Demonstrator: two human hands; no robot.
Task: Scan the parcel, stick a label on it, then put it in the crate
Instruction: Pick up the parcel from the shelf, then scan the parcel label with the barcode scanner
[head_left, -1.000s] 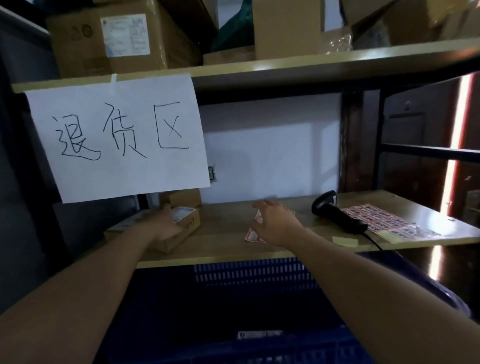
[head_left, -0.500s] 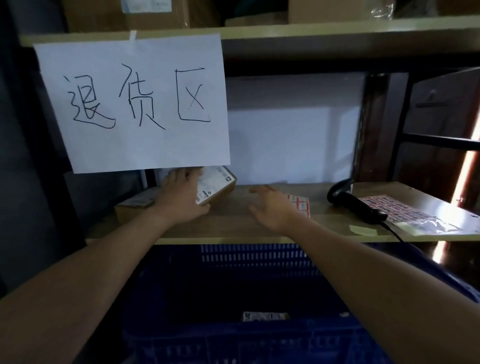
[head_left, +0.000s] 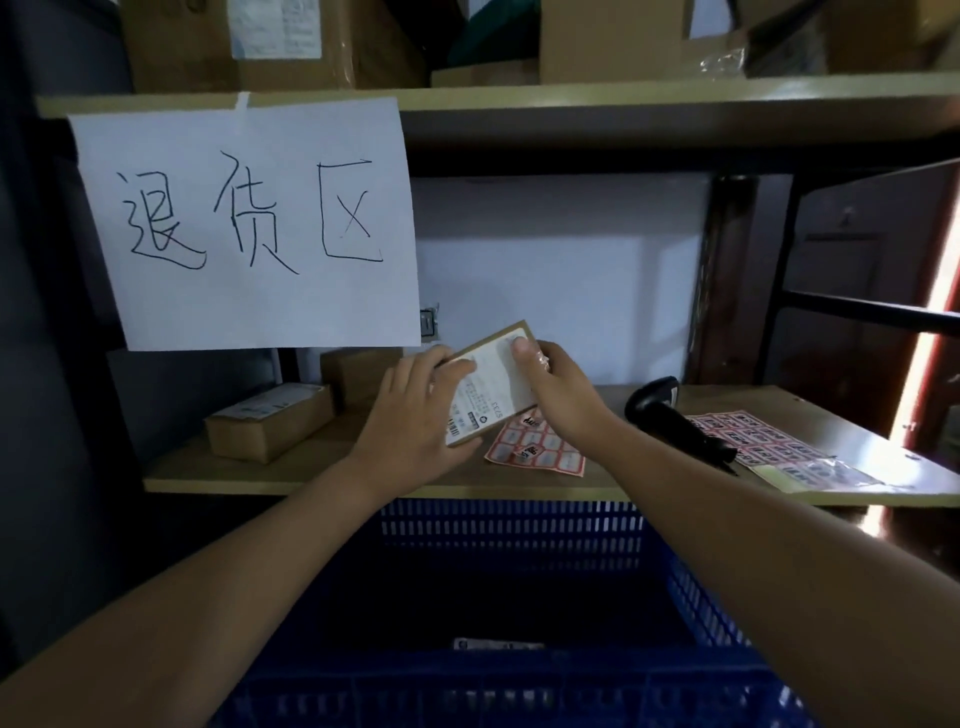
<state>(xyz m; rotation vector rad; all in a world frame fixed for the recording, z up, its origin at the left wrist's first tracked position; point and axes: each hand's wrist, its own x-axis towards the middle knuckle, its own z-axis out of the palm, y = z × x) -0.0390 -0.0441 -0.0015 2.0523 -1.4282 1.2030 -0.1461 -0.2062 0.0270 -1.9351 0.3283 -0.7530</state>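
Both my left hand (head_left: 415, 415) and right hand (head_left: 558, 397) clamp the tilted parcel (head_left: 491, 382), with the scanner (head_left: 670, 421) lying nearer my right.

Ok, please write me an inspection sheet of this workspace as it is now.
Surface: wooden shelf, lit dimly.
Job's things: parcel held up above the shelf; scanner lying on the shelf; sticker sheet under the parcel; blue crate below the shelf.
Clutter: two more boxes at left; more sticker sheets at right.
Grippers: left hand and right hand both grip the parcel.
Cables: nothing seen clearly.
Surroundings: handwritten paper sign; cartons on the upper shelf.
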